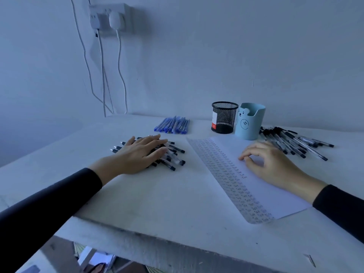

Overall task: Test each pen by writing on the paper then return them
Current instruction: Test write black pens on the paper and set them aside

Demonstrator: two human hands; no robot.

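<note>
A pile of black-capped pens (173, 157) lies left of centre on the white table (157, 198). My left hand (137, 154) rests flat on this pile with fingers straight. The sheet of paper (262, 186) lies to the right, its left strip covered with rows of small written marks. My right hand (269, 162) rests on the paper with fingers loosely curled and holds nothing. A second pile of black pens (295, 142) lies at the far right. A bundle of blue pens (173, 125) lies at the back.
A black mesh pen cup (223, 117) and a light-blue bear cup (250, 121) stand at the back by the wall. A wall socket with plugs and hanging cables (110, 18) is at the upper left. The table's front edge (177, 245) runs below my arms.
</note>
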